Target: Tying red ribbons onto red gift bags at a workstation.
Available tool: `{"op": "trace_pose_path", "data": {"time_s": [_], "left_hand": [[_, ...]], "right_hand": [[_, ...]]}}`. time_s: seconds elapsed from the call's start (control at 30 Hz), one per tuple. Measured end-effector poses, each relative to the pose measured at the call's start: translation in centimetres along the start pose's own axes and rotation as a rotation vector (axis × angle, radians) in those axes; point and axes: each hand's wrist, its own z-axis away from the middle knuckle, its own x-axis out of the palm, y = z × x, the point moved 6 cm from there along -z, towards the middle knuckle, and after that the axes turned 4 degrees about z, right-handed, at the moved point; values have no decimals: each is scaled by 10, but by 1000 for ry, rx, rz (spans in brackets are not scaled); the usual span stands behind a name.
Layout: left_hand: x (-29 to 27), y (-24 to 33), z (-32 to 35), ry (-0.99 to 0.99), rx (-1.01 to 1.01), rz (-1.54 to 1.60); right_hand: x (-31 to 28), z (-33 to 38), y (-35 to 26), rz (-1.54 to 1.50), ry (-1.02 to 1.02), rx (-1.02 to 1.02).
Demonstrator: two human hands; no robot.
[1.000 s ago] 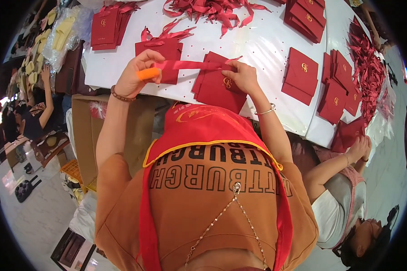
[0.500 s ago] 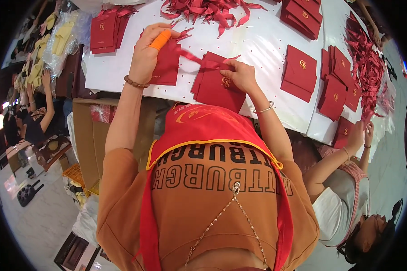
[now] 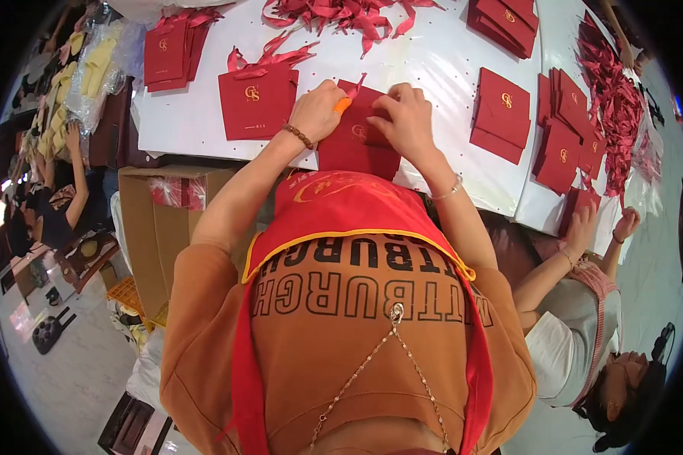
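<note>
Left hand has shifted right to the bag; grip cannot be told. Right hand partly spread. Ribbon between, nearer left, end pointing away.

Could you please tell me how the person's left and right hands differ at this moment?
The left hand has an orange cover on one finger; the right hand shows none. A brown beaded bracelet circles the left wrist, while a slim silvery bangle circles the right. The left hand's fingers are bunched; the right's are curled with the thumb apart. Both are at the same red bag.
</note>
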Motion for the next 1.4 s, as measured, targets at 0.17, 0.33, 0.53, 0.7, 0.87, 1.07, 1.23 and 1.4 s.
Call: {"op": "trace_pose_path", "data": {"time_s": [0.17, 0.33, 0.53, 0.7, 0.87, 1.07, 1.23, 1.4], "left_hand": [[5, -3, -1, 94, 61, 106], [-11, 24, 2, 220, 185, 152], [36, 9, -2, -65, -148, 669], [56, 1, 5, -120, -339, 1002], [50, 17, 3, -19, -161, 710], [47, 31, 8, 118, 124, 293], [45, 45, 14, 262, 292, 316], [49, 31, 15, 103, 102, 534]], "right_hand": [[7, 16, 22, -190, -184, 220], [28, 21, 45, -483, -300, 463], [35, 24, 52, -570, -280, 489], [26, 24, 46, -618, -329, 507], [25, 20, 44, -469, -397, 476], [36, 24, 50, -559, -337, 463], [36, 22, 49, -539, -289, 420], [40, 28, 55, -657, -347, 533]]}}
